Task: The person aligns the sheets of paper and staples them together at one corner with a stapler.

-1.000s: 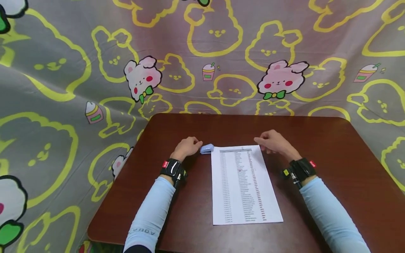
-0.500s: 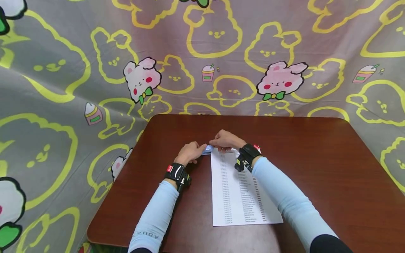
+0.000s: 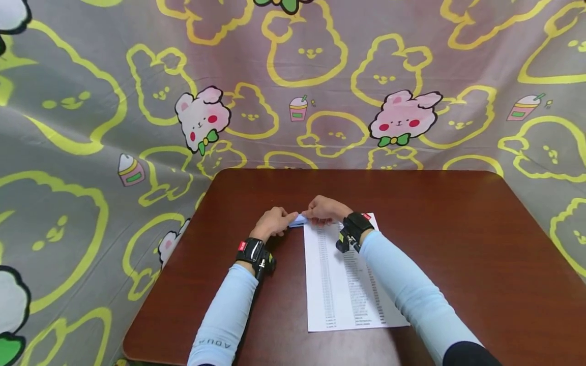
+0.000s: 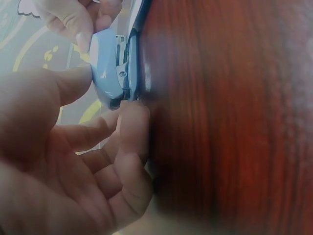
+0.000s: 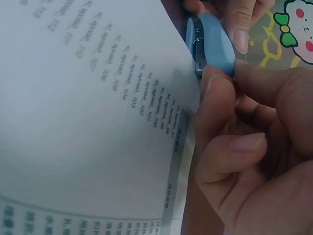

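Observation:
A small light blue stapler [image 3: 298, 220] stands at the upper left corner of a printed sheet of paper [image 3: 336, 295]. My left hand [image 3: 272, 222] pinches its left end. In the left wrist view the thumb lies on the stapler's [image 4: 104, 63] rounded blue top, and the index fingertip is at the base. From the other side, my right hand [image 3: 326, 209] pinches the opposite end, thumb against the blue stapler [image 5: 218, 46] in the right wrist view. The paper's [image 5: 73, 142] edge runs up to the stapler there; whether it lies between the jaws I cannot tell.
A dark reddish-brown table [image 3: 458, 244] with rounded corners bears everything. Behind and to the left hangs a grey curtain [image 3: 256, 61] with yellow outlines and cartoon rabbits. Both wrists carry black strapped-on cameras.
My right hand has come left from beyond the paper's upper right corner to the stapler. My left hand has moved slightly right and now holds the stapler. The view has tilted slightly.

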`<state>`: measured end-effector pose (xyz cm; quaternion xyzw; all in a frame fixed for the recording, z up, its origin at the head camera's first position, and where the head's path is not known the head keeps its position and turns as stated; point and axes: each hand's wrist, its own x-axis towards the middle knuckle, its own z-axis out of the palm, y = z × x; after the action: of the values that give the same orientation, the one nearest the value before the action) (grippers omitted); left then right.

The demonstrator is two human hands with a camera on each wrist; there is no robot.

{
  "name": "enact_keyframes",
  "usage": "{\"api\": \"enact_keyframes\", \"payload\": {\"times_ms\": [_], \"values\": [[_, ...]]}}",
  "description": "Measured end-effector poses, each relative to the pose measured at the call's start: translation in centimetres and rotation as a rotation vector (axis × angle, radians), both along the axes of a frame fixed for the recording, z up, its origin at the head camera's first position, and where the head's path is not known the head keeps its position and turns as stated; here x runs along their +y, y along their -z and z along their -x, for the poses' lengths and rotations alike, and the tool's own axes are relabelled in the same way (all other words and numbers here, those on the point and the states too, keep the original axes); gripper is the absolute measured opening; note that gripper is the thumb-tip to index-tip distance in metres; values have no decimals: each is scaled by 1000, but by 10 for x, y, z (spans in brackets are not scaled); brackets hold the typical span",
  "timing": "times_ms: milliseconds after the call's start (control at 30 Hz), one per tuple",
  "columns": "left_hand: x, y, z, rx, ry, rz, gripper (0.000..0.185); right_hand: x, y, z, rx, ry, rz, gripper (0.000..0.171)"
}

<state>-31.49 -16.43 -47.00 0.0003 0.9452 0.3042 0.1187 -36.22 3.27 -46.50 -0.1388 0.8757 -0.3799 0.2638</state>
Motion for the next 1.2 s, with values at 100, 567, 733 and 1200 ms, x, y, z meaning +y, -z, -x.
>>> {"api": "enact_keyframes", "payload": {"times_ms": [100,567,733,1200], "values": [[0,-2,2,-10,-6,-24,50,-1,-4,1,-3,-24,-37,34],[3,-5,6,-97,-10,-71,46,5,6,15,-219,-28,-8,33],[3,-9,12,-142,2,-62,44,4,3,18,-261,-36,-42,34],[12,-15,12,-139,30,-21,39,4,-5,19,-283,-15,-85,35]]}}
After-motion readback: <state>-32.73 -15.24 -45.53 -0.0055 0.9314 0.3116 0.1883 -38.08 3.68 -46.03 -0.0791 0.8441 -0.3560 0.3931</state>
